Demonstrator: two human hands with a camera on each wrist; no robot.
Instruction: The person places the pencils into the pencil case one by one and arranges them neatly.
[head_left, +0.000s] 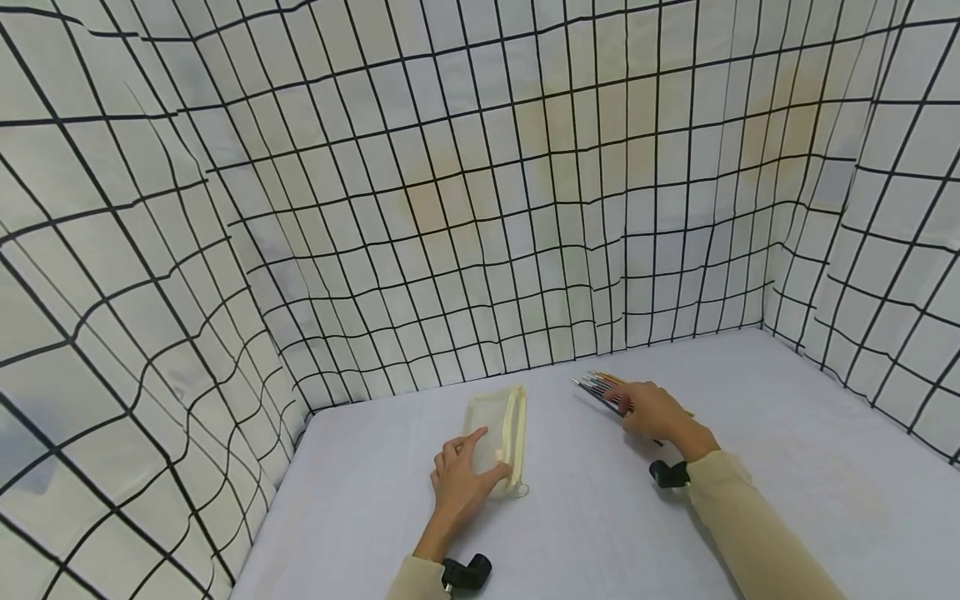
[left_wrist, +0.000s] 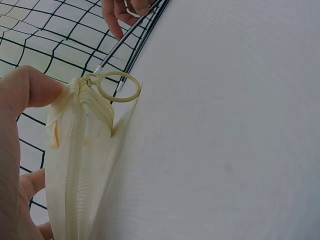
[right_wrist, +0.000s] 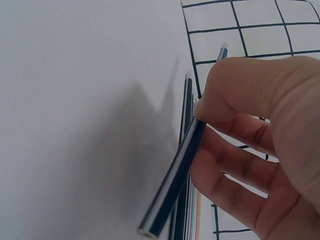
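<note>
A cream zip pouch (head_left: 486,410) lies on the table with my left hand (head_left: 459,483) on its near part. The left wrist view shows that hand holding the pouch, thumb by the zip end, where a ring pull (left_wrist: 120,87) sticks out. Over to the right, my right hand (head_left: 651,412) is above a bundle of pencils (head_left: 597,382). Between thumb and fingers it pinches one blue-and-silver striped pencil (right_wrist: 172,185), tilted across the others. Other dark pencils (right_wrist: 187,90) lie alongside beneath it, and the hand partly hides them.
White cloth covers the table (head_left: 585,533). White walls with a black grid (head_left: 480,250) rise behind it and at both sides. Each wrist carries a small black camera, one on the left (head_left: 468,572) and one on the right (head_left: 667,474).
</note>
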